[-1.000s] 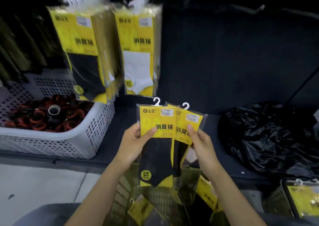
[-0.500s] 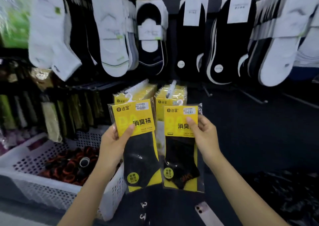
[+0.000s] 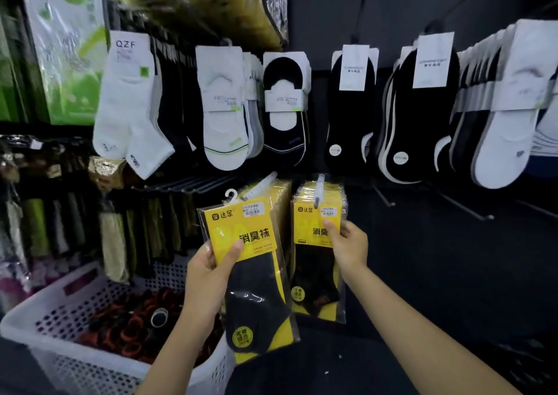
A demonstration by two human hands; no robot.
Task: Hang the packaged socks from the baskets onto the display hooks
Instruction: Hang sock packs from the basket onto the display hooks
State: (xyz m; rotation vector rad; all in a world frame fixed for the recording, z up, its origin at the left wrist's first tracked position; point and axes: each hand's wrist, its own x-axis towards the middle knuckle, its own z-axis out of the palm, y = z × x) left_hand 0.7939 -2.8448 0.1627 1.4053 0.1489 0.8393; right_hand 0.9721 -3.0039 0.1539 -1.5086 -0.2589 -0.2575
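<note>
I'm seeing the left hand gripping a yellow sock pack above the white basket. Right hand is pinching a second pack at the hook, against the hung stack. Beyond, loose socks are hanging.

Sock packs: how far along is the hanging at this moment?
Done: two hooks already carry stacks of yellow packs. In hand: the right hand holds a pack at the right hook, seemingly threading it; the left hand holds another pack, its hanger free. Left: hanging that one; remaining basket stock isn't visible.
</note>
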